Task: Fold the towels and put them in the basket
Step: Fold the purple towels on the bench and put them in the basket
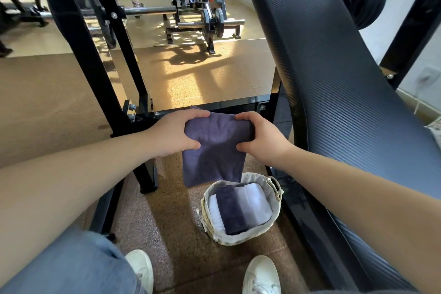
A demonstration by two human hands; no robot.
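Folding a towel over the basket

Both hands — left hand (175, 132), right hand (259, 137) — grip the purple towel (213, 150) just above the basket (274, 200). Next, I think: one more fold — then lower it in.

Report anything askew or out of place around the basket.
Nothing stands out. The basket stands upright, dark towel and white towels folded inside; left hand and right hand grip the blue towel above it.

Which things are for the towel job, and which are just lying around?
For the job: blue-purple cloth towel gripped by left hand and right hand; round cloth-lined basket; folded towels inside.
Just there: black padded bench; steel barbell.
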